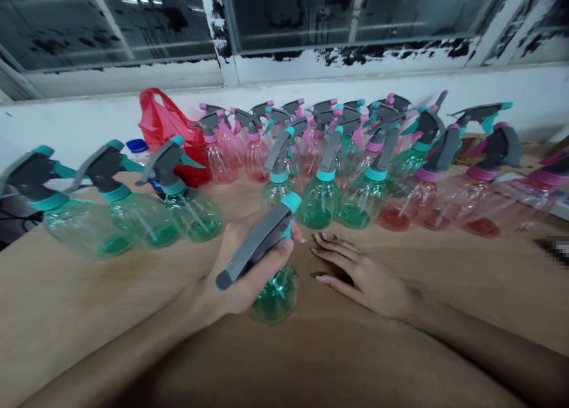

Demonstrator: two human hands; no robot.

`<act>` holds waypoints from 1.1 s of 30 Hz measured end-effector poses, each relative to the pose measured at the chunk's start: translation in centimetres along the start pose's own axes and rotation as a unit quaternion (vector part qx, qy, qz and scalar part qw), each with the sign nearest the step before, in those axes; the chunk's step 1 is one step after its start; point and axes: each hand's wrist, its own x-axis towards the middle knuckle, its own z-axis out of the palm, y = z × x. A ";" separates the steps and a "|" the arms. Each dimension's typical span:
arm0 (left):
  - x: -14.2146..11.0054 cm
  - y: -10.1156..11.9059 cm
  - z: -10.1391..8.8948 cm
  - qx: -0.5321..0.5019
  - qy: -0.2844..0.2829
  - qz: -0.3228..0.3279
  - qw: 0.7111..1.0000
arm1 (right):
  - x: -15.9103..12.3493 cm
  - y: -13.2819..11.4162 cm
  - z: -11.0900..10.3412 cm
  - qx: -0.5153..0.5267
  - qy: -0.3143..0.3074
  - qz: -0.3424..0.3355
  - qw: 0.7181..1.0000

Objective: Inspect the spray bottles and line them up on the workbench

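My left hand [251, 265] is wrapped round the neck of a green spray bottle [274, 298] with a grey and teal trigger head. The bottle is near the front of the wooden table and holds some green liquid; my fingers hide its collar and most of its trigger. To its right, my right hand [362, 274] rests palm down on the tabletop, fingers stretched out and holding nothing. Just beyond both hands stand more green spray bottles [320, 200], with pink spray bottles [402, 203] to the right of them.
Three green bottles [193, 215] line the left side. Many more bottles crowd the back, beside a red plastic bag [166, 123] and a blue-capped bottle [137, 147]. Behind the table [80, 301] are a white wall [288, 79] and windows. A blurred dark object [560, 248] lies at the right edge.
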 end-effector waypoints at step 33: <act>-0.2 0.0 0.4 0.031 -0.008 -0.010 0.999 | -0.1 0.2 0.1 -0.012 -0.017 0.002 1.000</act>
